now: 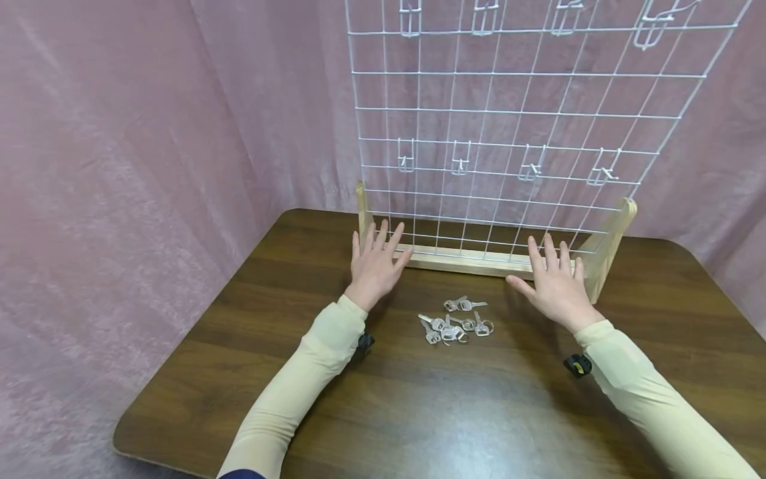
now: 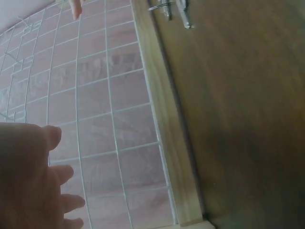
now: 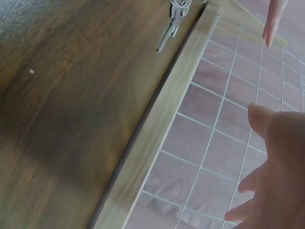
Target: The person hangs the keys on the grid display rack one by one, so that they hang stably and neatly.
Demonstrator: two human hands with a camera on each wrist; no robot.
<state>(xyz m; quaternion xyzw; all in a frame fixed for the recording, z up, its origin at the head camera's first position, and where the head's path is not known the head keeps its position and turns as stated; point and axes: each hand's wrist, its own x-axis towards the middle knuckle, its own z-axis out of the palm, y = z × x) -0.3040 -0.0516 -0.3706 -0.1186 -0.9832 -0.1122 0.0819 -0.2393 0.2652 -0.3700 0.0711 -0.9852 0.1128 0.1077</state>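
Several keys on rings (image 1: 449,328) lie loosely grouped on the brown table between the two hands. Behind them stands a white wire grid (image 1: 491,140) in a pale wooden base (image 1: 473,261). The left hand (image 1: 376,269), fingers spread, hovers near the base's left end and holds nothing; it shows at the lower left of the left wrist view (image 2: 33,176). By the base's right end the right hand (image 1: 556,289) is spread the same way, empty, and its thumb and fingers show in the right wrist view (image 3: 281,167).
White wire hooks hang on the grid in two rows, an upper one (image 1: 485,18) and a lower one (image 1: 459,165). Wooden side supports (image 1: 610,246) hold the grid up. Pink curtains (image 1: 120,166) surround the brown table (image 1: 239,346).
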